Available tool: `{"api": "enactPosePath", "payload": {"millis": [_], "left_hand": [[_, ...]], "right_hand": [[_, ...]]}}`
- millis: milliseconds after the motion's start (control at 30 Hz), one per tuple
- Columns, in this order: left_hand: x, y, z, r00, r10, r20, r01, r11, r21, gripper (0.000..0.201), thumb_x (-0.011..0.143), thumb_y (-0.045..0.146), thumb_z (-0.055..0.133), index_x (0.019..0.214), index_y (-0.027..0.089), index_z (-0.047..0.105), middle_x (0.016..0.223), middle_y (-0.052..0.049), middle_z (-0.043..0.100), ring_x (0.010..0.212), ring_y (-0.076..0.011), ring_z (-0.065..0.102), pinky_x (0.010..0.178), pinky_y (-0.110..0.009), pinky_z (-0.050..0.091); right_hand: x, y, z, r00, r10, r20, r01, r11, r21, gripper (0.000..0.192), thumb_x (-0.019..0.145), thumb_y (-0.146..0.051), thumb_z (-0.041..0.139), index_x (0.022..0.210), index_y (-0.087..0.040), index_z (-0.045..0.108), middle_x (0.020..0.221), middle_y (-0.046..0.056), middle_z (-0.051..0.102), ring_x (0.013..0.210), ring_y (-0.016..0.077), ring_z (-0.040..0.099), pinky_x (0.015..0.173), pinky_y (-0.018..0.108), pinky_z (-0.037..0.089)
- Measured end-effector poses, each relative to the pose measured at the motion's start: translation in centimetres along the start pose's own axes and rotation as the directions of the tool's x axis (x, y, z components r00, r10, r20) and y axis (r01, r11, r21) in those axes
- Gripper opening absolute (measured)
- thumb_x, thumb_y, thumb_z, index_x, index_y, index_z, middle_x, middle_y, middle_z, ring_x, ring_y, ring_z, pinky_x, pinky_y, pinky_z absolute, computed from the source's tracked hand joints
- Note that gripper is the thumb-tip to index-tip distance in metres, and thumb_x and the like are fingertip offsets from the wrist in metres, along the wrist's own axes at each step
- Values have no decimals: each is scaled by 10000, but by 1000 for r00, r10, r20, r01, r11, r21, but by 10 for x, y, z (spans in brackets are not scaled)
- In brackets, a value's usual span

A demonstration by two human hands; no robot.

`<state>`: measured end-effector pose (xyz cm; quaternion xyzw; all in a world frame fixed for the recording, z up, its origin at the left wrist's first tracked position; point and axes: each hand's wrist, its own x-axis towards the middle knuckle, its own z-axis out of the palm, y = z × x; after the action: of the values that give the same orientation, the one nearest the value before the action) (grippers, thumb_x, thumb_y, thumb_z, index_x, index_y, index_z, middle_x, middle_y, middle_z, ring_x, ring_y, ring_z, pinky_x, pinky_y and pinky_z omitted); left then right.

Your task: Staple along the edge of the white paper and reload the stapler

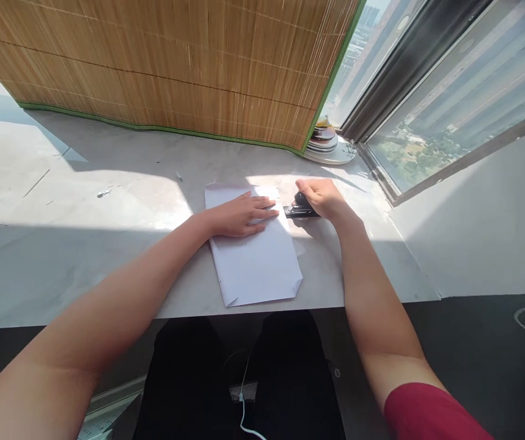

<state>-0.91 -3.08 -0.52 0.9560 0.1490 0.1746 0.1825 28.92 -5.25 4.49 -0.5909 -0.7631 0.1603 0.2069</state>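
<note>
Left hand (239, 215) lies flat and open, palm down on the white paper (255, 256), pinning its far end to the bench (60, 244). Right hand (324, 198) is closed around a black stapler (299, 211), whose mouth sits at the paper's far right edge, just beside the left fingertips (269, 208). Paper lies mid-bench, its near edge close to the bench front edge, with both near corners folded in. Risks, as I read it: left fingertips are close to the stapler mouth, so a slip could pinch them; sheets could shift if the palm lifts, giving a skewed staple; the shallow bite at the edge may tear out. Stack of plates (326, 143) at the far right corner by the window, well apart.
</note>
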Motion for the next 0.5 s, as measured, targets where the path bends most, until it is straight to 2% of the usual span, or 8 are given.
{"api": "enactPosePath", "payload": {"millis": [67,133,233,300,367,433,500], "left_hand": [[0,0,-1,1000,-3,22,3,1000,21,435,1066,314,611,1492,353,693,1650,-81,594,1542,-325,528,1286,-568,389],[-1,1,-3,999,-8,42,6,999,46,440,1074,316,602,1505,346,684,1671,-88,572,1564,-334,503,1294,-595,367],[-2,2,-5,998,-30,50,25,995,96,437,1081,340,605,1511,350,682,1708,-98,526,1571,-350,488,1293,-636,331],[-2,3,-6,998,-36,46,30,991,129,424,1081,352,612,1497,352,694,1708,-101,523,1546,-348,509,1281,-643,324],[-2,3,-8,999,-28,32,23,988,150,402,1079,354,621,1469,355,716,1673,-98,562,1506,-335,544,1262,-629,343],[0,3,-10,1000,-21,6,20,987,158,351,1070,364,643,1399,359,763,1600,-83,636,1444,-319,592,1231,-602,384],[1,3,-11,999,-38,-26,41,988,150,281,1048,389,679,1291,354,817,1506,-67,711,1353,-302,652,1193,-576,432]], "right_hand": [[-3,5,-9,991,-99,89,95,994,46,550,1018,-713,489,748,-249,609,830,34,681,849,234,615,812,367,469],[-6,12,-17,971,-157,179,146,987,73,454,891,-698,692,840,-248,671,907,34,716,893,240,626,824,364,474],[-7,22,-21,975,-124,182,117,992,49,433,776,-642,819,840,-242,665,863,21,704,837,227,609,772,346,449],[-5,25,-19,992,-78,95,77,997,11,428,793,-626,797,779,-239,615,783,8,665,777,210,576,733,334,419],[-1,21,-12,996,-20,-89,20,1000,0,430,819,-626,764,760,-241,581,747,10,639,752,208,558,716,335,407],[3,10,-3,949,54,-311,-39,998,52,414,869,-635,708,806,-242,593,771,28,647,773,224,576,726,348,426],[5,-5,8,880,124,-459,-68,988,137,408,923,-644,646,872,-240,620,805,47,660,810,246,602,744,365,457]]}}
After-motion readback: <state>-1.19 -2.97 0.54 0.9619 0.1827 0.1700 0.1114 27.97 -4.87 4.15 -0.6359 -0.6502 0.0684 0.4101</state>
